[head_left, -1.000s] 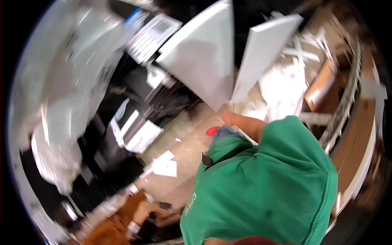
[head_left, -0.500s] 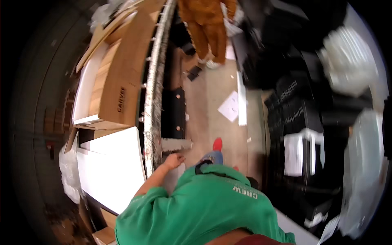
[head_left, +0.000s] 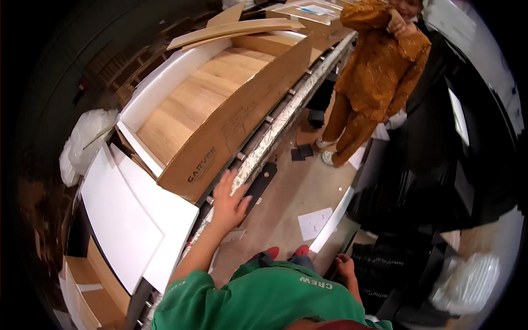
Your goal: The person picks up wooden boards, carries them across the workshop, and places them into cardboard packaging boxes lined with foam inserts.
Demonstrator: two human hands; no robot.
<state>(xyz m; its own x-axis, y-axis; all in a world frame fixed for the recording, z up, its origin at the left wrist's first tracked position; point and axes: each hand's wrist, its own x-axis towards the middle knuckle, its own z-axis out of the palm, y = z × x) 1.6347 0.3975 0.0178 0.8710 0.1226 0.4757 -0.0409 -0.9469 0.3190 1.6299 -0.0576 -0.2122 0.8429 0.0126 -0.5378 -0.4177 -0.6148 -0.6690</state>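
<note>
My left hand [head_left: 228, 204] reaches forward over the metal rail [head_left: 275, 129] of a roller conveyor, fingers spread and nothing in them. Whether it touches the rail I cannot tell. Just beyond it stands a long open cardboard box [head_left: 220, 143] with wood-grain boards [head_left: 203, 91] and white foam lining inside. White panels [head_left: 126, 209] lie on the conveyor left of my forearm. Low at my right side hangs my right hand [head_left: 345, 266], its fingers loosely curled, with nothing visible in them. It is near a stack of black packages [head_left: 379, 264].
Another person [head_left: 374, 82] in rust-brown clothes stands ahead in the aisle, one hand raised. Paper sheets [head_left: 315, 224], a white strip [head_left: 333, 220] and dark pieces [head_left: 301, 152] lie on the floor. Clear plastic wrap [head_left: 467, 283] sits at right; an open carton [head_left: 99, 291] is at lower left.
My view has turned left toward the conveyor and the box. My left hand has lifted and reached forward over the rail; my right hand has come into view. The other person now appears farther right.
</note>
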